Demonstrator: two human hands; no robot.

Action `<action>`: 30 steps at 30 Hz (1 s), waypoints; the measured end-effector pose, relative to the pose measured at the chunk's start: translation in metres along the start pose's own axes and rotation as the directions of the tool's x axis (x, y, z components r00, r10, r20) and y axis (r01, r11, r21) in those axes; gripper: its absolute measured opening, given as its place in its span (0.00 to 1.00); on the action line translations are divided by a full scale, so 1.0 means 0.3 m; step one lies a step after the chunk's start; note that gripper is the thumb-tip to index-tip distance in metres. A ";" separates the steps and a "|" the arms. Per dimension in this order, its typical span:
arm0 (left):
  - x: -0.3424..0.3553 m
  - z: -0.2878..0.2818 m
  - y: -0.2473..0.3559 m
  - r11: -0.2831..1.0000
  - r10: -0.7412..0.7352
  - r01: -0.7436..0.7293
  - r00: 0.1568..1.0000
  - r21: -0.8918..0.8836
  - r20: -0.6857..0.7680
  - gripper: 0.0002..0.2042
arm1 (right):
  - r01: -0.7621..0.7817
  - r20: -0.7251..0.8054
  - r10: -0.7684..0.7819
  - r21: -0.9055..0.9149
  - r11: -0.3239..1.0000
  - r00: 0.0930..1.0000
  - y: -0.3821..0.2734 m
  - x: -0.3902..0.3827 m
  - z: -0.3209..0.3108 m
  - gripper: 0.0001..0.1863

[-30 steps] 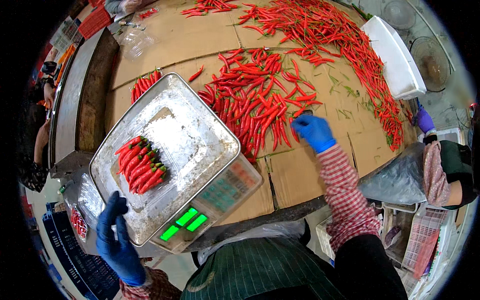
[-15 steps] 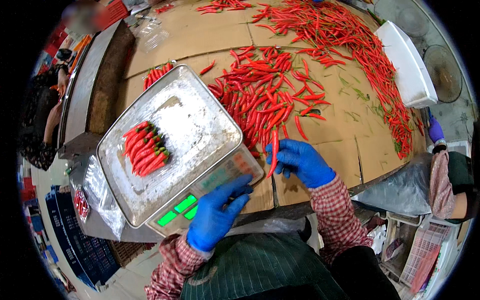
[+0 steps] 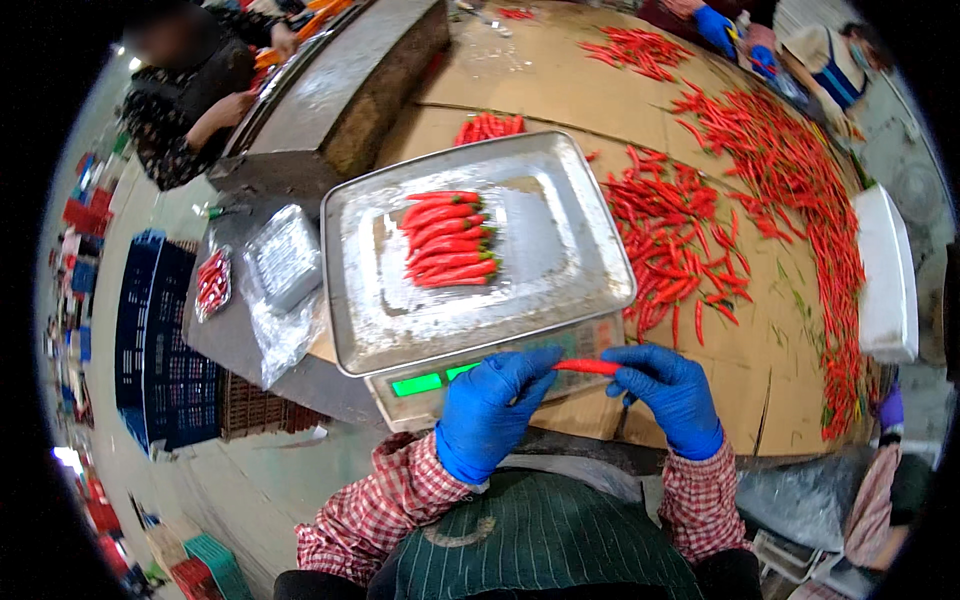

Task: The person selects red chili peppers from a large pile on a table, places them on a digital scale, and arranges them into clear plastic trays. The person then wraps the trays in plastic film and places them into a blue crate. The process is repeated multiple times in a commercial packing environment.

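Between my two blue-gloved hands, in front of the scale, a single red chili pepper (image 3: 585,367) lies crosswise. The fingers of my left hand (image 3: 488,412) pinch its left end, and those of my right hand (image 3: 672,393) close on its right end. Just beyond is a weighing scale with a worn metal pan (image 3: 362,325); its green-lit display (image 3: 416,384) is partly covered by my left hand. On the pan, several chilies (image 3: 445,243) lie side by side in a neat row, stem ends to the right. A loose pile of chilies (image 3: 665,240) spreads over the cardboard right of the pan.
More chilies (image 3: 800,200) run along the table's right side, by a white foam box (image 3: 885,275). Left of the scale are a wrapped pack of chilies (image 3: 213,284) and plastic-wrapped trays (image 3: 285,258). A metal ledge (image 3: 365,90) and co-workers (image 3: 185,90) stand beyond.
My view has swung left. The chili, upright in my right hand before, now lies level between both hands. My left hand has come across to its left end.
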State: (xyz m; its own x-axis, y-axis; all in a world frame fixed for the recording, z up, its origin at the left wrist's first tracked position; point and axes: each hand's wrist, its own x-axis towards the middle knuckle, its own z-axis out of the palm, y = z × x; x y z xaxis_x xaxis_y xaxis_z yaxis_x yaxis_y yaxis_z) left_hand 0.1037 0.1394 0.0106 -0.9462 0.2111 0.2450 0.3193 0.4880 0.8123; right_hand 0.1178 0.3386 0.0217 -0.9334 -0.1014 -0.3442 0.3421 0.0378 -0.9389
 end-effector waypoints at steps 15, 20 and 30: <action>0.025 -0.190 -0.049 0.406 -0.544 0.492 0.807 -0.770 0.229 0.12 | 0.120 -0.031 -0.121 -0.044 0.992 0.992 -0.098 0.151 0.179 0.09; 0.030 -0.200 -0.076 0.436 -0.567 0.488 0.802 -0.756 0.191 0.10 | 0.196 0.014 -0.196 -0.145 0.970 0.980 -0.088 0.177 0.191 0.10; -0.026 -0.293 -0.146 0.686 -0.564 0.384 0.817 -0.618 -0.120 0.11 | 0.422 0.034 -0.445 -0.387 0.820 0.895 -0.141 0.440 0.287 0.09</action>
State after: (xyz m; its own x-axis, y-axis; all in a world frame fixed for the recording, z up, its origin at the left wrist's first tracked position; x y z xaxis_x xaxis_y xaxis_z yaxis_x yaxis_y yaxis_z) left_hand 0.0925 0.0419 0.0197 -0.9593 -0.2045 -0.1949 -0.1760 -0.1072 0.9785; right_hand -0.0104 0.2379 0.0159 -0.9839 -0.1409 0.1099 -0.1556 0.3730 -0.9147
